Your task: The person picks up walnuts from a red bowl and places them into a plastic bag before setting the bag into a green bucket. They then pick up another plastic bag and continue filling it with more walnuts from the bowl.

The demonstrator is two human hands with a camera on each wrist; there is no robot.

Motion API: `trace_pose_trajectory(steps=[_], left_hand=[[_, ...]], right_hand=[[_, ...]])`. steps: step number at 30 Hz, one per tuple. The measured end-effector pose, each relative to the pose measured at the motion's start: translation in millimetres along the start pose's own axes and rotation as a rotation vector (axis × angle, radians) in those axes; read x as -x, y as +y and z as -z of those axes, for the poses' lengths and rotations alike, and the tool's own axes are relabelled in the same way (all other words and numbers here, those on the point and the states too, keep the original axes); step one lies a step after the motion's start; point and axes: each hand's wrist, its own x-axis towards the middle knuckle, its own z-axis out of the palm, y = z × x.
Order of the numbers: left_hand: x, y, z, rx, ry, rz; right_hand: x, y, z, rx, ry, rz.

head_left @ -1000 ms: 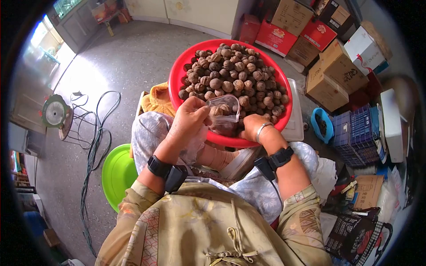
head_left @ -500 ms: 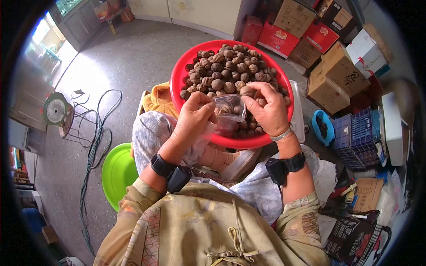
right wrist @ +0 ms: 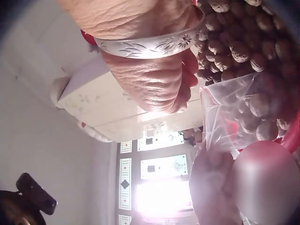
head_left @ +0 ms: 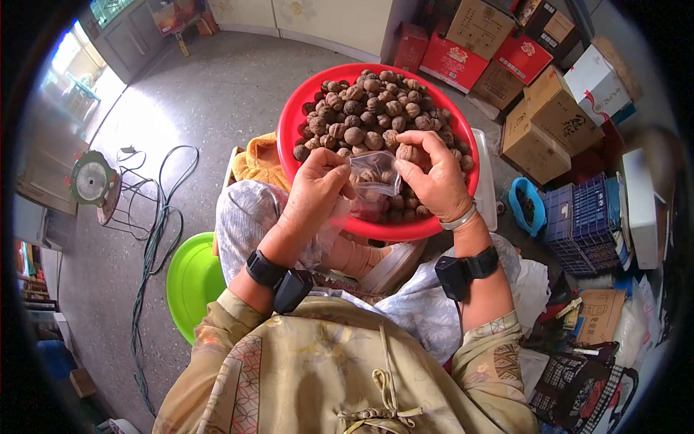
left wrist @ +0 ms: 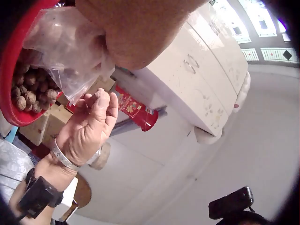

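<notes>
A clear plastic bag [head_left: 374, 168] with walnuts showing through it hangs over the near side of a red basin [head_left: 286, 134]. The left hand [head_left: 316, 182] pinches the bag's edge, thumb against the fingers. At the other side of the bag's mouth, the right hand [head_left: 439, 184] holds a walnut [head_left: 407, 153] between thumb and fingers, right at the opening. Heaped walnuts [head_left: 354, 116] fill the basin behind both hands. In the right wrist view, a silver bangle [right wrist: 154, 46] crosses the right wrist, and the walnut there is hidden by the hand.
A green basin [head_left: 194, 286] lies on the floor to the left, near coiled cables [head_left: 153, 239] and a round fan-like device [head_left: 92, 177]. Cardboard boxes [head_left: 538, 130], a blue crate [head_left: 578, 224] and a small blue basket [head_left: 526, 206] line the right side.
The right hand has come up out of the walnut heap with a walnut and moved left to the bag's mouth. The left hand keeps its grip on the bag, almost still.
</notes>
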Motion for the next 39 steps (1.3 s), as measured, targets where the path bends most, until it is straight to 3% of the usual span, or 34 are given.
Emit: trace_pose_trajectory(steps=[2, 3, 9, 11, 13, 15, 17, 19, 24, 30, 34, 36, 37, 39], left_hand=[[0.9, 1.0, 0.0, 0.003, 0.004, 0.003], [1.1, 1.1, 0.1, 0.005, 0.009, 0.006], [0.6, -1.9, 2.0, 0.025, 0.002, -0.006], [0.9, -1.1, 3.6, 0.017, 0.002, 0.000], [1.3, -1.9, 5.3, 0.009, 0.001, 0.006], [1.0, -5.7, 6.1, 0.065, 0.002, -0.004], [0.8, -7.4, 7.3, 0.066, -0.001, -0.017], [1.5, -5.8, 7.0, 0.067, -0.001, -0.031], [2.3, -5.1, 9.0, 0.069, -0.027, -0.029], [3.4, -5.0, 10.8, 0.069, -0.009, 0.003], [3.0, -3.3, 11.4, 0.045, 0.003, 0.022], [1.6, -5.4, 11.3, 0.079, 0.002, 0.009], [1.2, -5.0, 11.1, 0.080, 0.006, 0.008], [-0.2, -3.2, 10.1, 0.068, -0.017, 0.018]], right_hand=[[1.0, -9.0, -4.2, -0.261, 0.009, -0.167], [0.2, -10.0, -4.7, -0.261, 0.008, -0.167], [-3.9, -5.2, -6.5, -0.022, 0.001, 0.098], [-2.9, 3.7, -4.6, -0.129, 0.024, -0.136], [-4.6, 16.7, -4.7, -0.119, 0.074, -0.140], [-3.9, 35.3, -4.0, 0.141, 0.130, -0.169], [-1.0, 43.2, -2.1, 0.224, 0.130, -0.188], [2.5, 53.6, -2.7, 0.468, -0.025, -0.186], [7.8, 56.9, -16.8, 0.676, -0.214, -0.212], [5.1, 56.4, -24.1, 0.759, -0.232, -0.216], [1.7, 48.2, -19.4, 0.698, -0.180, -0.275], [-2.1, 41.5, -14.8, 0.524, 0.000, -0.143], [-4.2, 32.6, -12.2, 0.524, -0.003, -0.140], [-5.7, 13.0, -5.9, 0.134, 0.063, -0.134]])
